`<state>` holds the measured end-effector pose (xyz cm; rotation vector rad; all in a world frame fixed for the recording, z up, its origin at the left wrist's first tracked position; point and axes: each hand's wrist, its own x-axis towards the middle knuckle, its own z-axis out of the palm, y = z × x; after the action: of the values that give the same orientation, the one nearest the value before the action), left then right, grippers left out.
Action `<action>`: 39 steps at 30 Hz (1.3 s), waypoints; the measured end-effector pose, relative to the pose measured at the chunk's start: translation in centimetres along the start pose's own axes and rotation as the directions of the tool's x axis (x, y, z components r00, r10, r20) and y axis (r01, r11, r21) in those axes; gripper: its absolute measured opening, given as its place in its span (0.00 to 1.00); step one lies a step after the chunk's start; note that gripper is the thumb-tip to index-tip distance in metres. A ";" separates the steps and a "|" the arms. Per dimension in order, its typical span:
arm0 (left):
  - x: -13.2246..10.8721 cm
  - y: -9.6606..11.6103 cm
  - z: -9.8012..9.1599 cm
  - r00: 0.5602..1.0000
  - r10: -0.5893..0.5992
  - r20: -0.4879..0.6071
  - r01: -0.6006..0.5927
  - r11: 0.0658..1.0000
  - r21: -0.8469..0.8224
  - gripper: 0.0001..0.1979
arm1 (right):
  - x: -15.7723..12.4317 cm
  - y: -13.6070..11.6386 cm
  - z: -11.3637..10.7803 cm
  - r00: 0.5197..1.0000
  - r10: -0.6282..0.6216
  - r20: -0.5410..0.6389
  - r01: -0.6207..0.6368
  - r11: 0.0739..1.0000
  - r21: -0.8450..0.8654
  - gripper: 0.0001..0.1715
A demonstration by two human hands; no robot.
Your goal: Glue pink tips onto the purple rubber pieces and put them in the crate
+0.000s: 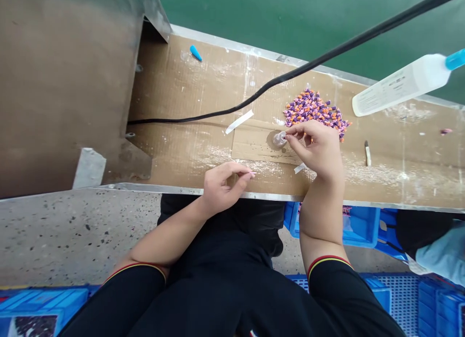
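Note:
My left hand (227,184) is closed in a pinch at the front edge of the cardboard-covered bench. A tiny pink piece (253,172) pokes out from its fingertips. My right hand (317,145) is also pinched, its fingertips at the rim of a small clear container (279,139). Whatever lies between those fingers is too small to make out. The container rests on a flat cardboard piece (250,145). Just beyond my right hand spreads a heap of small purple, orange and pink pieces (310,106).
A black cable (269,86) crosses above the bench (214,94). At the back right a white bottle (403,85) with a blue cap leans. A blue cone tip (195,53), a paper strip (239,121) and a small brush-like stick (367,153) lie about. A metal housing (65,85) stands left.

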<state>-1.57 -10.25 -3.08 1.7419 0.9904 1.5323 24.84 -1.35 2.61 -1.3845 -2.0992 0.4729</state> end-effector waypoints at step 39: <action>0.3 -1.3 0.0 0.769 -0.630 -0.110 0.459 0.663 -0.591 0.25 | -6.6 -10.4 15.0 0.807 0.449 -0.385 -0.090 0.736 0.671 0.18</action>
<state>-1.77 -9.27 -4.02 0.7125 0.9897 1.4832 9.93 -11.28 -4.76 -1.2301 -1.1185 0.7375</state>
